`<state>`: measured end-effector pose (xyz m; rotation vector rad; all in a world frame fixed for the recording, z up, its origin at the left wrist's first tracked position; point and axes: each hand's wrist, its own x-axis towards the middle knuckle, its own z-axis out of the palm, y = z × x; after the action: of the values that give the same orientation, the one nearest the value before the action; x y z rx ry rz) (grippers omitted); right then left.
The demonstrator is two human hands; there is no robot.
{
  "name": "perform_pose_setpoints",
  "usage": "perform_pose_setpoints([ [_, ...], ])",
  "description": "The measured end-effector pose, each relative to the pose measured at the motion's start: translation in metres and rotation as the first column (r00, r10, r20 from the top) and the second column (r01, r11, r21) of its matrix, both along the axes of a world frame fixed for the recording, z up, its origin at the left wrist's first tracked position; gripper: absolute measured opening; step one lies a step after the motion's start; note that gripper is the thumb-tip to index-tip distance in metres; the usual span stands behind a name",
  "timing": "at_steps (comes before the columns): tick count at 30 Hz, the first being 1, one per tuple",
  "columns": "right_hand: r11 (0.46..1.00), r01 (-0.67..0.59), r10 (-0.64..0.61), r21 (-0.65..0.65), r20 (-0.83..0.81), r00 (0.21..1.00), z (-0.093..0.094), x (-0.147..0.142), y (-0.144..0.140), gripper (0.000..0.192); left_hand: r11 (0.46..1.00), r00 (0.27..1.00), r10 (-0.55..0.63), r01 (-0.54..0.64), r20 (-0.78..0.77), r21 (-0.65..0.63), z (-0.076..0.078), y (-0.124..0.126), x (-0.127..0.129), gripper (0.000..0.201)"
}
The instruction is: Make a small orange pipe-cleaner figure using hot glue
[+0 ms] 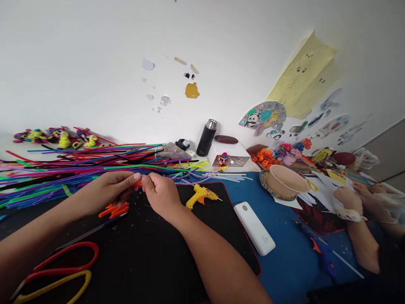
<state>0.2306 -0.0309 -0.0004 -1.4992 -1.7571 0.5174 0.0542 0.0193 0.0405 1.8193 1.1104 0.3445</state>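
Observation:
My left hand (pixel 115 188) and my right hand (pixel 160 192) meet over the black mat (pixel 148 257). Between their pinched fingertips is a short orange pipe cleaner (pixel 138 183), mostly covered by the thumbs and fingers. Several more orange pipe cleaner pieces (pixel 114 210) lie bent on the mat just below my left hand. Beside them rests a pen (pixel 95 231). Nearer to me, scissors (pixel 65 270) with one red and one yellow handle lie at the lower left. A yellow glue gun (pixel 202 195) lies to the right of my right hand.
Many coloured pipe cleaners (pixel 34 179) are heaped at the left. A black flask (pixel 206 138) stands by the wall, near a white box (pixel 230 153). A white device (pixel 255 228) lies on the blue table cover. At right, a bowl (pixel 286 181) and another person's hands (pixel 348 198) over papers.

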Motion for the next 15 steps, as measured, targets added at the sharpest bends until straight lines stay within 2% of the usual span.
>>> perform_pose_setpoints([
  [4,1.0,0.013,-0.013,-0.004,0.017,1.0,0.002,0.001,0.0,0.04,0.999,0.999,-0.023,0.024,0.025,-0.04,-0.003,0.005,-0.001,0.071],
  [9,1.0,0.021,-0.022,0.019,0.022,1.0,0.002,0.003,0.0,0.041,0.992,0.994,-0.021,0.034,0.107,-0.122,-0.01,0.009,-0.005,0.064],
  [15,0.998,0.032,-0.032,0.045,0.002,0.999,-0.001,0.002,0.001,0.04,0.987,0.985,0.01,0.017,0.169,-0.161,-0.017,0.012,-0.007,0.065],
])
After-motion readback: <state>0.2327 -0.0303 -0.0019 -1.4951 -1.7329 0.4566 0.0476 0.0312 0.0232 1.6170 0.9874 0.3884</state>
